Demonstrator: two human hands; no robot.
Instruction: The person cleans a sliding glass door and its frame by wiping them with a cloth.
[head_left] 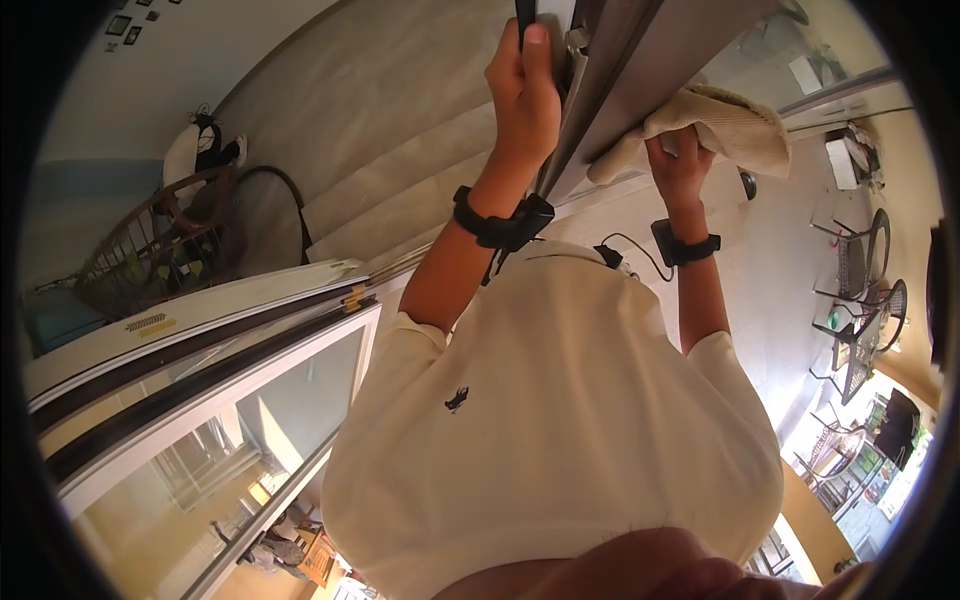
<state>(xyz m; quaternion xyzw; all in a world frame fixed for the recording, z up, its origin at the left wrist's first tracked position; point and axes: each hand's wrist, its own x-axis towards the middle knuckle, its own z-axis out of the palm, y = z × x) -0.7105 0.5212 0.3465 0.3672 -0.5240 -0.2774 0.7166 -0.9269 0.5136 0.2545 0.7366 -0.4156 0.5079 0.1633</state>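
Note:
At the top of the head view, my left hand [525, 95] is closed round a black door handle [527, 14], thumb pointing upward. A small metal latch piece [577, 42] sits beside it on the edge of the dark-framed glass door [640, 60]. On the other side of that frame, my right hand [682, 165] grips a bunched beige cloth [725, 125]. The cloth lies against the lower part of the door, and its folds hide some fingertips. Both wrists wear black straps with a small box.
A second sliding door with a white frame [330, 350] stands at left. Behind it are a brown wooden rocking chair [165, 235] and pale tiled floor [370, 130]. On the right are metal chairs [880, 250], a patio table [858, 355] and a white box [845, 160].

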